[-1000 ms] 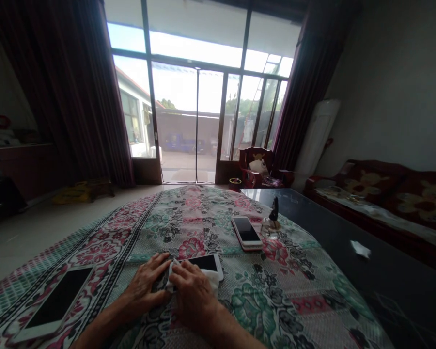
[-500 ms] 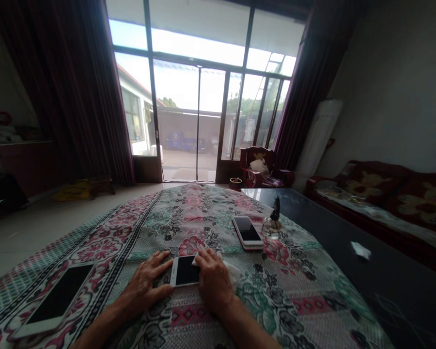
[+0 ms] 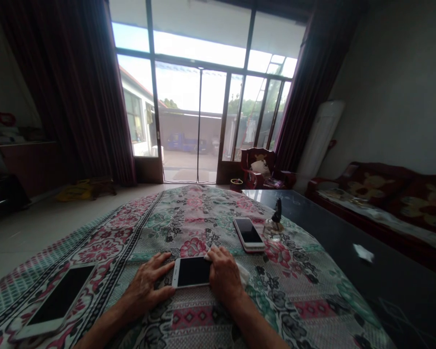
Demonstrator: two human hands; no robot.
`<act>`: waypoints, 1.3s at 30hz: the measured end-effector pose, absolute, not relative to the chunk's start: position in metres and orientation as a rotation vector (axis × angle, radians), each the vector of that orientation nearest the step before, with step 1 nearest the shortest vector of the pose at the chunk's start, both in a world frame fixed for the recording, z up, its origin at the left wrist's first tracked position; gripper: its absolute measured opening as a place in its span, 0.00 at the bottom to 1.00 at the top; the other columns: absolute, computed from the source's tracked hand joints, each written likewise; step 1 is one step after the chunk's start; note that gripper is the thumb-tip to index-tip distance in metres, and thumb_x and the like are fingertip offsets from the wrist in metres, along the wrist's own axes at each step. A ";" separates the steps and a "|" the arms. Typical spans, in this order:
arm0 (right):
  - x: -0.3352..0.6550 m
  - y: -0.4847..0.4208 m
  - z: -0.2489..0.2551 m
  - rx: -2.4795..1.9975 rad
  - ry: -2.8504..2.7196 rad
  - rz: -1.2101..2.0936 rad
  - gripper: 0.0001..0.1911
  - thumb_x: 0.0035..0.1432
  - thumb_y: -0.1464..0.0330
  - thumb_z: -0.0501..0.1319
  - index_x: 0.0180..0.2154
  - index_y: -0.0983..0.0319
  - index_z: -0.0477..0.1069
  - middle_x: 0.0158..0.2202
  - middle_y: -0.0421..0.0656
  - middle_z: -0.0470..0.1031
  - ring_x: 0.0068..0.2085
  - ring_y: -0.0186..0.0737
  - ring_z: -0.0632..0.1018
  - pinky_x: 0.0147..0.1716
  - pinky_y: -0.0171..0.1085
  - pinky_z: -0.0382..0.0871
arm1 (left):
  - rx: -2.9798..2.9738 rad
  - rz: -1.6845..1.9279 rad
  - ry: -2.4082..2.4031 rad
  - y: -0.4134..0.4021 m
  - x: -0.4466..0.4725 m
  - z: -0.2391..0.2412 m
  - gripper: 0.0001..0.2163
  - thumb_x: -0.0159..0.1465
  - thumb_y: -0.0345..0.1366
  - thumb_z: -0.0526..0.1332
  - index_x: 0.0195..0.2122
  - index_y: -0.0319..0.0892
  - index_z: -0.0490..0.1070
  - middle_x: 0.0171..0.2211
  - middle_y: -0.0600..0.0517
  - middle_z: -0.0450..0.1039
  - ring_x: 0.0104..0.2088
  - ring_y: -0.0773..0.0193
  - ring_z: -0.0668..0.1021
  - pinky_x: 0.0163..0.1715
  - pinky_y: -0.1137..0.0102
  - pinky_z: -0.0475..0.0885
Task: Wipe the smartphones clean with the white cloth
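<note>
A white phone (image 3: 191, 272) lies screen up on the flowered cloth (image 3: 189, 228) in front of me. My left hand (image 3: 147, 286) rests flat at the phone's left end, fingers spread and touching its edge. My right hand (image 3: 224, 276) lies over the phone's right end, pressing a white wiping cloth (image 3: 244, 274) that peeks out beneath the fingers. A second white phone (image 3: 248, 233) sits farther back on the right. A third, larger phone (image 3: 56, 301) lies at the near left.
A small glass bottle with a dark top (image 3: 274, 225) stands beside the far phone. The dark table (image 3: 349, 261) extends right with a white scrap (image 3: 362, 252) on it. A sofa (image 3: 392, 198) runs along the right wall; glass doors (image 3: 199, 126) face me.
My right hand has slid with the white cloth from the phone's left end to its right end, uncovering the screen. My left hand stayed at the left end.
</note>
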State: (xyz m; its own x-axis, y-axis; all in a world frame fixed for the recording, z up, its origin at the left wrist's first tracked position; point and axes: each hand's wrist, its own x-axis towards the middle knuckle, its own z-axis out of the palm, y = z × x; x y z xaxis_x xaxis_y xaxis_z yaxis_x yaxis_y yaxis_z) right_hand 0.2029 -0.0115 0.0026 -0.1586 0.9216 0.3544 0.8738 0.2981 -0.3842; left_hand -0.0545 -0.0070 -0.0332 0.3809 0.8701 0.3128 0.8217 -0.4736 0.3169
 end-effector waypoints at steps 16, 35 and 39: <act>0.188 -0.018 0.003 -1.408 -2.177 0.203 0.20 0.58 0.76 0.51 0.49 0.60 0.73 0.56 0.44 0.71 0.59 0.43 0.66 0.60 0.43 0.55 | 2.511 0.670 1.556 -0.008 -0.054 -0.034 0.25 0.58 0.51 0.63 0.57 0.56 0.68 0.62 0.49 0.63 0.62 0.44 0.64 0.59 0.48 0.62; 0.190 -0.020 0.003 -1.353 -2.162 0.245 0.19 0.55 0.77 0.53 0.46 0.60 0.74 0.55 0.41 0.72 0.57 0.43 0.67 0.62 0.41 0.52 | 2.496 0.606 1.551 -0.011 -0.054 -0.031 0.22 0.60 0.45 0.63 0.56 0.59 0.67 0.63 0.50 0.61 0.63 0.43 0.62 0.58 0.44 0.60; 0.191 -0.021 -0.001 -1.443 -2.140 0.192 0.21 0.57 0.77 0.52 0.49 0.61 0.73 0.56 0.43 0.70 0.59 0.46 0.65 0.61 0.44 0.53 | 2.489 0.636 1.563 -0.011 -0.052 -0.032 0.22 0.59 0.46 0.64 0.56 0.56 0.69 0.63 0.49 0.62 0.63 0.44 0.62 0.59 0.46 0.60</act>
State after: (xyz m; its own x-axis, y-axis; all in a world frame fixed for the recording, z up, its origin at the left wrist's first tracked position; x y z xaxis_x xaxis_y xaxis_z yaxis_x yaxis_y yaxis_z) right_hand 0.1909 -0.0209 -0.0010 -0.2755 0.8921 0.3580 0.8141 0.4146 -0.4067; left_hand -0.0523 -0.0108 -0.0323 0.3729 0.8850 0.2787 0.8283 -0.4529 0.3298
